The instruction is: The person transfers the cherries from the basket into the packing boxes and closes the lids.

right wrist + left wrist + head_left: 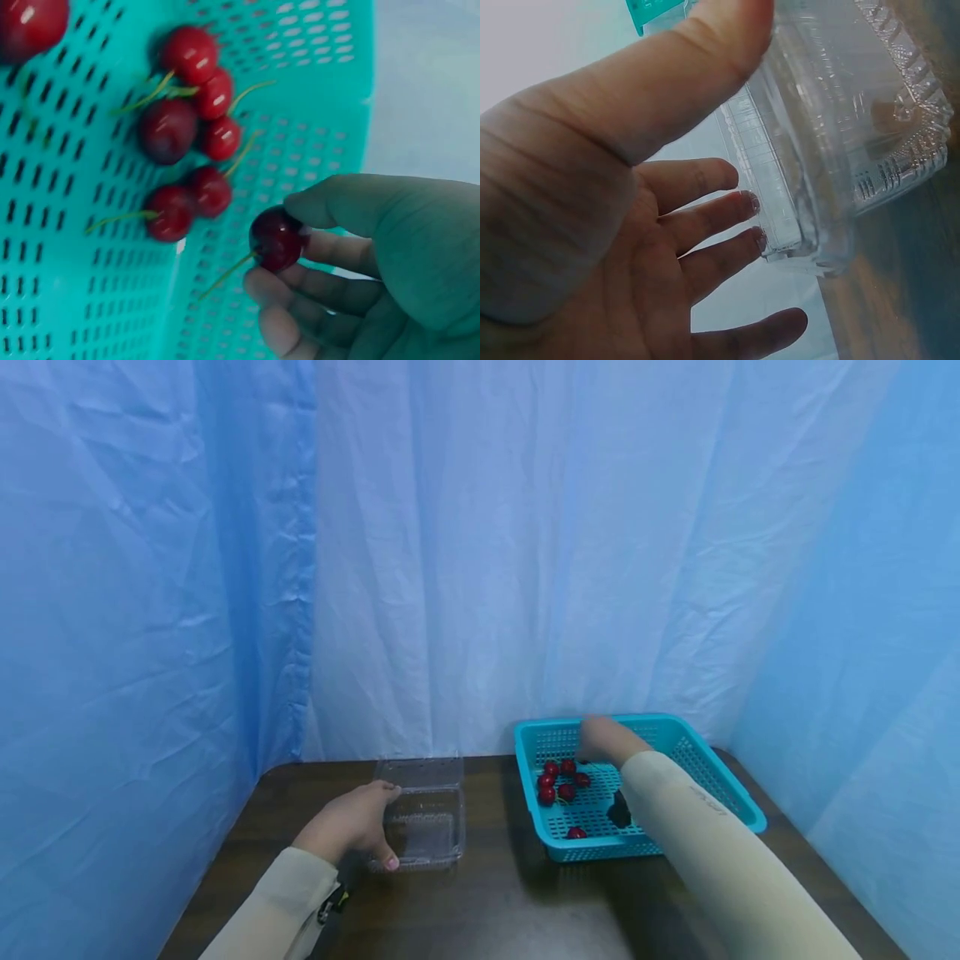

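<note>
Right hand [375, 262], dark cherry [276, 234] in pinch, amid other cherries [166, 133] inside turquoise basket [351, 97]; left hand [351, 823], loose-fingered, at clear box [435, 837].

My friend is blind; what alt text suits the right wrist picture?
A right hand pinches a dark red, green-stemmed cherry, with a perforated turquoise basket behind it. Six more cherries lie clustered in the basket, and another shows at the top left.

head looks forward-down — 2 wrist views close, basket [600, 850] probably shared
</note>
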`<state>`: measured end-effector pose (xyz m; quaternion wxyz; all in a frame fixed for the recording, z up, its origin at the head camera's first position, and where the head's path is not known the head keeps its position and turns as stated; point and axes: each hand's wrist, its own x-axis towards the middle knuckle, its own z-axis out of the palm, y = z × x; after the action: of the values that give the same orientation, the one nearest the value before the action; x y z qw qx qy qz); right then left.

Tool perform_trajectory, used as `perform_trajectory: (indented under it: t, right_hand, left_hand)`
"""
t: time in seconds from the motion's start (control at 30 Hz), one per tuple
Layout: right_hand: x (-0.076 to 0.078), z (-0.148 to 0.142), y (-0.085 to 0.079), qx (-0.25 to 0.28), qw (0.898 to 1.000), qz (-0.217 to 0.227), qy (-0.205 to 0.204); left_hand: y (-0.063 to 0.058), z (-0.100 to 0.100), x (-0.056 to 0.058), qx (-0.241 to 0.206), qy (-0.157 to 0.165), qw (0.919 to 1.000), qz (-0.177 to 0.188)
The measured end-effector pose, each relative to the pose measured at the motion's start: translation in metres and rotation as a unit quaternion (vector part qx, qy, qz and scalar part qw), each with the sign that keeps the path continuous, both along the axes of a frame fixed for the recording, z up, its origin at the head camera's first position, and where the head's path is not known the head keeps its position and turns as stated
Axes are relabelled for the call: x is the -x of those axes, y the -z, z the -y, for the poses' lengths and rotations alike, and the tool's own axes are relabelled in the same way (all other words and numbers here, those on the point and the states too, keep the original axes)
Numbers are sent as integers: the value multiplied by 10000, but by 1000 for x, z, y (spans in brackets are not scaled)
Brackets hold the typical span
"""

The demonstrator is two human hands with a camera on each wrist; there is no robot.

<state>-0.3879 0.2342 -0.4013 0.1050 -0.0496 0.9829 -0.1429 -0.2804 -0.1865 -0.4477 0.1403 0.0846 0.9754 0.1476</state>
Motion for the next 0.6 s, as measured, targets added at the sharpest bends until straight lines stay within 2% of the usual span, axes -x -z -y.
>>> perform_trajectory:
  t: [0.13, 0.33, 0.6]
  right_hand:
    - [0, 12, -12, 86, 9999, -71, -106]
    - [-10, 31, -35, 336, 9991, -194, -145]
    - [-25, 67, -54, 171, 9980, -487, -375]
  left_hand:
    - [0, 1, -2, 4, 12, 10000, -59]
    - [3, 3, -4, -103, -99, 9996, -230]
    - [2, 6, -4, -81, -67, 9997, -224]
